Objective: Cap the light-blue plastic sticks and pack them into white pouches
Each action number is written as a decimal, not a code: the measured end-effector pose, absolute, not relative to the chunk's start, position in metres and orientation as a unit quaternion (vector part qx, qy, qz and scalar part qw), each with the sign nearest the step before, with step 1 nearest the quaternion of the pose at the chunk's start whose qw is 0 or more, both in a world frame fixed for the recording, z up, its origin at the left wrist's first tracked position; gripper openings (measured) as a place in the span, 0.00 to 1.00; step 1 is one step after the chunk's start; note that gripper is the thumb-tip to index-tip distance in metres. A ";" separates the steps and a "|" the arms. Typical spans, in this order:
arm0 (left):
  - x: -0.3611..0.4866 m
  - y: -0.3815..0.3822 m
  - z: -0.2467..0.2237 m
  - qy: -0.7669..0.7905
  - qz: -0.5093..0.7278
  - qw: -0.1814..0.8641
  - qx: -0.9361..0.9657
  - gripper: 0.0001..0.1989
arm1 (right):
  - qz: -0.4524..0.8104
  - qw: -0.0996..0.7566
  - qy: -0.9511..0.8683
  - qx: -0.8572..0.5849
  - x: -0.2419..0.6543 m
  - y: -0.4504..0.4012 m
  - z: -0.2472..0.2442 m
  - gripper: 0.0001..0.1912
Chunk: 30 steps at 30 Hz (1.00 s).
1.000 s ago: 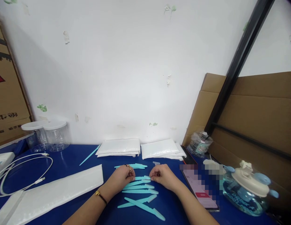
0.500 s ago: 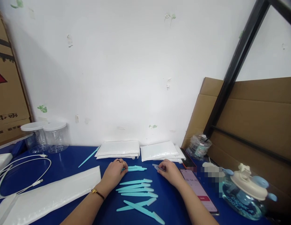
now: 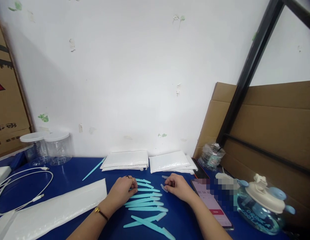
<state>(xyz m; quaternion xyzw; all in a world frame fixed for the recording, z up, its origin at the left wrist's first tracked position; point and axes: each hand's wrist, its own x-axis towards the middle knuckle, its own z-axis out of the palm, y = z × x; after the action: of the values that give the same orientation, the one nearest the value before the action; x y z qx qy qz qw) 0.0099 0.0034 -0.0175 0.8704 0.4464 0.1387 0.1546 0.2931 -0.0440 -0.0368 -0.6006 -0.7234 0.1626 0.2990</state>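
Observation:
Several turquoise eyebrow razors (image 3: 147, 209) lie in a loose column on the blue table, two of them crossed at the near end. My left hand (image 3: 122, 190) is closed at the left ends of the upper razors (image 3: 148, 190), whose handle ends its fingers hide. To the right, my right hand (image 3: 178, 186) pinches a small translucent cap (image 3: 164, 188). Another translucent piece (image 3: 165, 177) shows by its knuckles, partly hidden. A lone turquoise razor (image 3: 93, 169) lies farther back on the left.
Two stacks of white padded mailers (image 3: 126, 160) lie by the wall. A long white mailer (image 3: 60, 206), white cable (image 3: 48, 180) and lidded clear jars (image 3: 58, 150) are leftward. Rightward are a phone (image 3: 212, 203), a water bottle (image 3: 262, 206) and a wrapped jar (image 3: 212, 156).
The razors by my left hand, bunched together before, are now fanned apart, one lying nearer the column. My left hand has come slightly nearer; a cap in my right fingers now points down-left.

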 end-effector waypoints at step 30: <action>0.015 0.003 -0.019 0.446 0.154 0.226 0.852 0.05 | 0.213 0.287 -0.732 -0.579 0.288 -0.052 -0.032 0.03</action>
<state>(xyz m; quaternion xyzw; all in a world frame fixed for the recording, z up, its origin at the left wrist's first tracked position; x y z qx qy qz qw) 0.0152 0.0031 -0.0192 0.8521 0.4463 0.1540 0.2258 0.2876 -0.0519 -0.0316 -0.5795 -0.7325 0.2131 0.2868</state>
